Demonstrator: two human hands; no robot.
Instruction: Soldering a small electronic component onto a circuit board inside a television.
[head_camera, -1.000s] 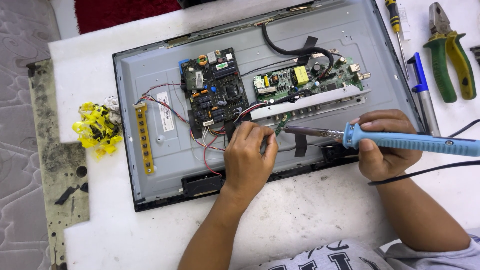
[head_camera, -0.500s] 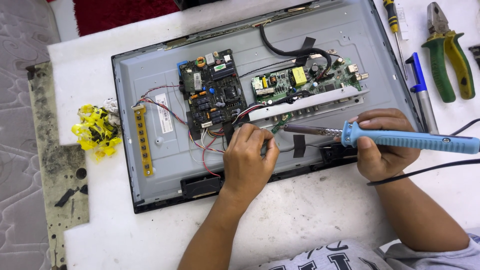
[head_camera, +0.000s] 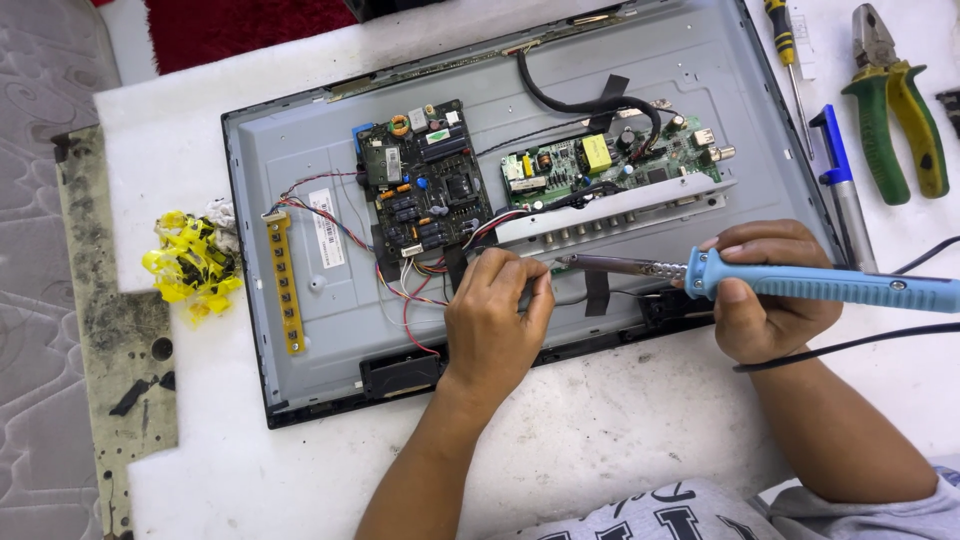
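Observation:
An opened flat-screen panel (head_camera: 300, 160) lies back-up on the white table. A dark circuit board (head_camera: 425, 185) sits at its middle, a green circuit board (head_camera: 600, 160) to the right, above a silver connector bracket (head_camera: 620, 210). My left hand (head_camera: 495, 320) rests on the panel below the dark board, fingers curled at the coloured wires (head_camera: 415, 290); what it pinches is hidden. My right hand (head_camera: 765, 290) grips a blue soldering iron (head_camera: 830, 288), its metal tip reaching left to the fingertips of my left hand.
A yellow button strip (head_camera: 283, 285) lies on the panel's left part. Crumpled yellow tape (head_camera: 190, 265) sits on the table's left edge. Green-handled pliers (head_camera: 895, 100), a screwdriver (head_camera: 785, 50) and a blue-capped tool (head_camera: 840, 185) lie at the upper right. A black cord (head_camera: 850, 345) trails right.
Both hands stay almost still. The soldering iron tip holds at the same spot by my left fingertips; only a slight shift of the view.

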